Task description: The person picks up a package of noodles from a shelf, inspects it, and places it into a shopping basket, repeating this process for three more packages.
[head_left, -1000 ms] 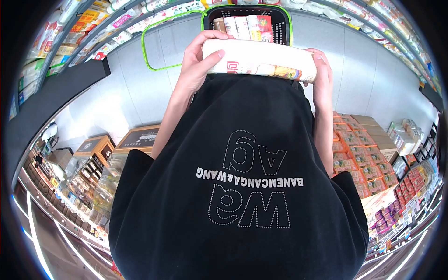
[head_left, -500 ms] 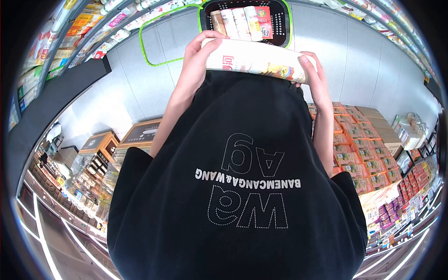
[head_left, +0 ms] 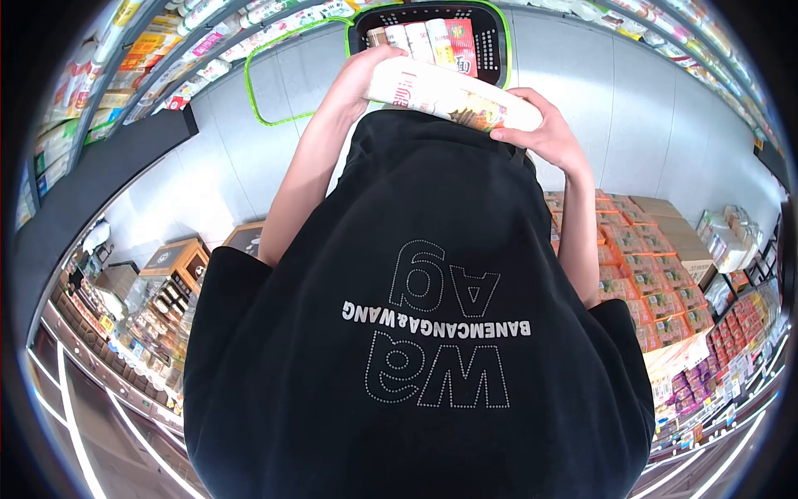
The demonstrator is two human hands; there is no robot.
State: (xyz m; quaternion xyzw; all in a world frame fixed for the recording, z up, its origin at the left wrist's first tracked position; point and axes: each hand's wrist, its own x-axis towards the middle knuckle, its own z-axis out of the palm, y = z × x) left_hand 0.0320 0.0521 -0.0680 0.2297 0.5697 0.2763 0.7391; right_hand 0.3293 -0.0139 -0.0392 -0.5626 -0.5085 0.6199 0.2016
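Observation:
A long white roll-shaped pack of dried noodles point(head_left: 449, 93), printed with red characters and a food picture, is held crosswise in front of my chest. My left hand point(head_left: 366, 73) grips its left end, fingers over the top. At the other end, my right hand point(head_left: 549, 137) holds it with the thumb on the near side and fingers on the far side. The pack slants down to the right. Just beyond it on the floor stands a black shopping basket point(head_left: 496, 62) with a green rim, partly covered by the pack. Several similar rolls point(head_left: 420, 41) and a red pack point(head_left: 462, 46) lie inside.
The basket's green handle point(head_left: 251, 83) is folded out to the left over the grey floor point(head_left: 582, 91). Stocked shelves point(head_left: 158, 50) curve along the far side. Stacked orange boxes point(head_left: 640, 266) stand at right, wooden crates point(head_left: 174, 259) at left.
My right hand has shifted its hold, its thumb now lower along the pack's near side. The pack has moved slightly farther out and tilts more. The basket appears slightly farther left in view.

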